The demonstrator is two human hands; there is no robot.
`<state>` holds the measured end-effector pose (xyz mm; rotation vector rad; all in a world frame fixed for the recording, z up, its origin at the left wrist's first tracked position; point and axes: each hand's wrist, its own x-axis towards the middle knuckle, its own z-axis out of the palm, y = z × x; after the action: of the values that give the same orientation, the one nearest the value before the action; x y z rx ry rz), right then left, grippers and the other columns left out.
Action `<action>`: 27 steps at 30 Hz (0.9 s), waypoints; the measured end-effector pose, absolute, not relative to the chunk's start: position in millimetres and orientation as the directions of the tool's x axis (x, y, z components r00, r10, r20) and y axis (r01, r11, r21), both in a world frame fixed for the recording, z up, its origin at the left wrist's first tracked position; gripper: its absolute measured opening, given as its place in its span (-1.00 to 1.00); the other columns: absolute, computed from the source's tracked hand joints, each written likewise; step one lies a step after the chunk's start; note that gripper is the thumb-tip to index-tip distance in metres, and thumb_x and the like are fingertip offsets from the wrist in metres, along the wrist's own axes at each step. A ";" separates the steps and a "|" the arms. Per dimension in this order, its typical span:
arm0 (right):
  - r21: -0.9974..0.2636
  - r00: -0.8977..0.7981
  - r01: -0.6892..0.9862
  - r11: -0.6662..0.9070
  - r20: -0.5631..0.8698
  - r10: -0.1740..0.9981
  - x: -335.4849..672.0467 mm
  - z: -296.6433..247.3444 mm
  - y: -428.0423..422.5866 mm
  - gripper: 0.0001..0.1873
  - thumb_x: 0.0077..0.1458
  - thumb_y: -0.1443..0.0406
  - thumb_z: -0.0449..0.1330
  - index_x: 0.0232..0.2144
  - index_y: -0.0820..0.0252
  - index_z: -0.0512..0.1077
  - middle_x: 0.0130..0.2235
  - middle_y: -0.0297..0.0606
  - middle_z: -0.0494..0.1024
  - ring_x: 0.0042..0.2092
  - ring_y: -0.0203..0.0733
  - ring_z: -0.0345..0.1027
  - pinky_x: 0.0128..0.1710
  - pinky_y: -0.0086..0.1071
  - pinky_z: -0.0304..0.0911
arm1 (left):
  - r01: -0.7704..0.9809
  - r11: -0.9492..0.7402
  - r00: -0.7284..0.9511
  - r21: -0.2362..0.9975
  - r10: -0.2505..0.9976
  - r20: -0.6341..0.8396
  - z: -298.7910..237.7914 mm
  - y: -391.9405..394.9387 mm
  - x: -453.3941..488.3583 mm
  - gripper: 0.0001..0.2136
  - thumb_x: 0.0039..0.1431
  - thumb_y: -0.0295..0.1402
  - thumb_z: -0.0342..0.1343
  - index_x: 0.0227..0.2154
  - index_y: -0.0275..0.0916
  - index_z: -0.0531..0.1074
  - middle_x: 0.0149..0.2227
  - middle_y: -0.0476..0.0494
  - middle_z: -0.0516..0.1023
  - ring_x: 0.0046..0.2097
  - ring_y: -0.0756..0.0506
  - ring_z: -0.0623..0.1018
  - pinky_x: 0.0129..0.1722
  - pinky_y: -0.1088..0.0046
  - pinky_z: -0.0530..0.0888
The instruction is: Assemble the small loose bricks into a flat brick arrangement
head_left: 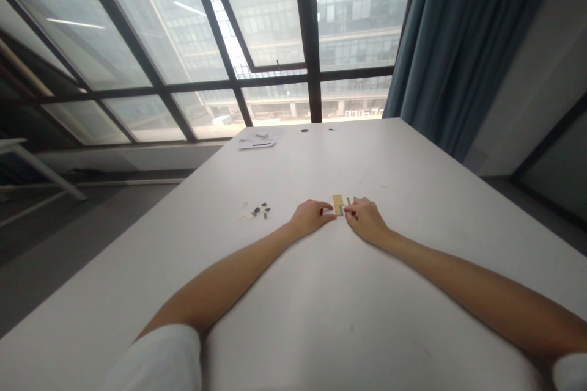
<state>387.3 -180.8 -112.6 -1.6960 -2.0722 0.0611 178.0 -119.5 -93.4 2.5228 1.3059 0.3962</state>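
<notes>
A small tan studded plate lies on the white table, with a thin grey piece against its right side. My left hand rests on the table with curled fingers touching the plate's left edge. My right hand is closed in a pinch on a small dark piece at the plate's lower right corner. Both forearms stretch out across the tabletop.
A cluster of small loose pieces lies left of my left hand. Papers sit near the table's far edge, with two small dark spots beside them. Large windows stand behind; a dark curtain hangs at right.
</notes>
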 end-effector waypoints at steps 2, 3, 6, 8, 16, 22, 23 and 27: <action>-0.329 -0.128 0.915 0.235 0.316 0.940 387.6 -113.7 -180.9 -0.72 0.26 0.34 0.11 -0.18 0.12 0.64 -0.23 -0.17 0.56 -0.12 -0.11 0.30 -0.14 -0.30 0.06 | 0.747 -0.552 0.553 0.371 0.826 0.114 -93.6 -118.8 177.4 -0.62 0.19 0.00 0.22 -0.07 -0.09 0.65 -0.37 -0.06 0.63 -0.31 -0.07 0.55 -0.28 0.45 0.38; -0.332 -0.127 0.914 0.235 0.314 0.941 387.7 -114.2 -180.9 -0.71 0.27 0.35 0.10 -0.17 0.13 0.64 -0.22 -0.17 0.56 -0.11 -0.11 0.30 -0.14 -0.30 0.06 | 0.746 -0.549 0.551 0.378 0.826 0.113 -93.5 -118.5 177.2 -0.62 0.18 0.01 0.23 -0.08 -0.09 0.66 -0.37 -0.05 0.62 -0.32 -0.07 0.55 -0.28 0.45 0.38; -0.328 -0.131 0.915 0.236 0.312 0.941 387.4 -114.7 -180.9 -0.69 0.29 0.35 0.08 -0.16 0.13 0.64 -0.20 -0.15 0.56 -0.10 -0.10 0.30 -0.13 -0.29 0.06 | 0.742 -0.545 0.549 0.389 0.828 0.112 -92.6 -117.9 176.9 -0.62 0.15 0.01 0.24 -0.09 -0.08 0.66 -0.38 -0.04 0.62 -0.33 -0.06 0.54 -0.29 0.45 0.37; -0.322 -0.133 0.917 0.235 0.310 0.941 387.0 -114.0 -181.0 -0.69 0.30 0.34 0.08 -0.15 0.12 0.64 -0.20 -0.16 0.56 -0.10 -0.10 0.30 -0.14 -0.29 0.06 | 0.742 -0.547 0.552 0.387 0.827 0.110 -92.0 -117.8 176.9 -0.62 0.15 0.01 0.25 -0.09 -0.08 0.66 -0.38 -0.04 0.62 -0.34 -0.06 0.53 -0.30 0.45 0.37; -0.299 -0.158 0.920 0.253 0.308 0.938 386.8 -111.7 -180.9 -0.71 0.32 0.34 0.09 -0.19 0.12 0.64 -0.24 -0.18 0.55 -0.11 -0.11 0.29 -0.15 -0.30 0.04 | 0.747 -0.543 0.549 0.382 0.829 0.105 -89.7 -119.7 177.7 -0.63 0.16 -0.01 0.25 -0.08 -0.10 0.66 -0.38 -0.05 0.62 -0.33 -0.07 0.54 -0.29 0.46 0.38; -0.301 -0.155 0.919 0.256 0.320 0.935 387.4 -115.7 -180.0 -0.71 0.31 0.35 0.09 -0.18 0.12 0.64 -0.23 -0.18 0.55 -0.11 -0.10 0.29 -0.15 -0.31 0.03 | 0.746 -0.543 0.553 0.386 0.828 0.097 -90.2 -119.0 177.4 -0.63 0.16 -0.01 0.24 -0.08 -0.09 0.66 -0.37 -0.05 0.62 -0.33 -0.06 0.54 -0.28 0.47 0.39; -0.302 -0.157 0.918 0.258 0.321 0.934 387.4 -115.9 -180.1 -0.71 0.31 0.35 0.09 -0.17 0.12 0.64 -0.23 -0.18 0.55 -0.10 -0.10 0.29 -0.15 -0.31 0.03 | 0.747 -0.542 0.552 0.385 0.828 0.094 -90.4 -118.8 177.3 -0.63 0.16 -0.01 0.24 -0.09 -0.09 0.66 -0.37 -0.05 0.62 -0.33 -0.06 0.54 -0.29 0.47 0.38; -0.300 -0.153 0.920 0.252 0.317 0.936 386.9 -114.8 -181.0 -0.71 0.31 0.35 0.09 -0.17 0.12 0.64 -0.23 -0.18 0.55 -0.11 -0.11 0.28 -0.15 -0.30 0.03 | 0.747 -0.544 0.556 0.382 0.826 0.089 -90.3 -118.5 177.5 -0.63 0.16 0.00 0.23 -0.08 -0.09 0.65 -0.38 -0.04 0.62 -0.34 -0.06 0.54 -0.30 0.47 0.38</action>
<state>386.9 -181.0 -114.8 -1.6873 -2.0959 0.0495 177.5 -118.5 -90.3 2.4935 1.2994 0.3745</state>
